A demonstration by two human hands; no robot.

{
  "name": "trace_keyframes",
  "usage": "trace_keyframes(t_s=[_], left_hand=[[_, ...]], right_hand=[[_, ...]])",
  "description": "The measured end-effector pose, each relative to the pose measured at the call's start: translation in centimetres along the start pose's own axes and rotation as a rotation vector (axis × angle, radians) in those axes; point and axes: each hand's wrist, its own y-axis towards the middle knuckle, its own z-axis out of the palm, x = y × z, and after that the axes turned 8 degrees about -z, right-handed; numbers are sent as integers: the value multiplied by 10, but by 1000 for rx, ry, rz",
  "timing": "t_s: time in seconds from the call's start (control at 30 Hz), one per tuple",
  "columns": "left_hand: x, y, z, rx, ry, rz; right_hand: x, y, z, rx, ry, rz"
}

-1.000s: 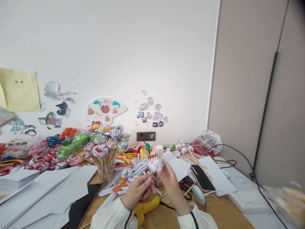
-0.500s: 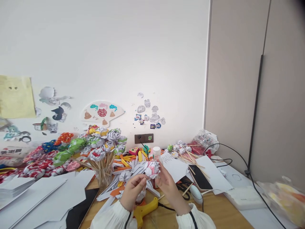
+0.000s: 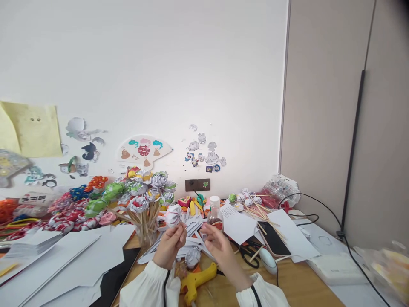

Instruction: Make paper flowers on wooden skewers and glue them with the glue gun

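Observation:
My left hand [image 3: 170, 246] is closed in a pinch just under a white paper flower [image 3: 173, 214] with faint pinkish lines, holding it up over the desk. Whether a stick is between the fingertips I cannot tell. My right hand [image 3: 221, 250] is held apart to the right, fingers slightly spread, nothing in them. Behind its fingertips stands a clear bottle [image 3: 215, 213] with a white cap. Below and between the hands lie a yellow glue gun [image 3: 198, 279] and a crumpled paper ball [image 3: 193, 257]. Loose paper strips [image 3: 191, 228] are heaped behind them.
Paper flowers on sticks [image 3: 140, 204] stand in a clear container at left. White sheets [image 3: 64, 264] cover the left side. On the right are black-handled scissors [image 3: 248, 257], a phone [image 3: 274, 239], a white mouse-like device [image 3: 268, 261], thin wooden sticks [image 3: 260, 209] and a cable [image 3: 361, 264].
My left hand has moved left with the paper flower, away from my right hand. My right hand has come off the flower, its fingers now spread. The view has shifted slightly left.

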Motion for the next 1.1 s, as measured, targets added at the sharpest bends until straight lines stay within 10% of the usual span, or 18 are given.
trace_keyframes(t_s=[0.53, 1.1], left_hand=[[27, -6, 29, -343, -130, -32], [30, -14, 39, -283, 80, -72]], right_hand=[[-22, -11, 42, -30, -340, 106], [-17, -11, 40, -9, -545, -49]])
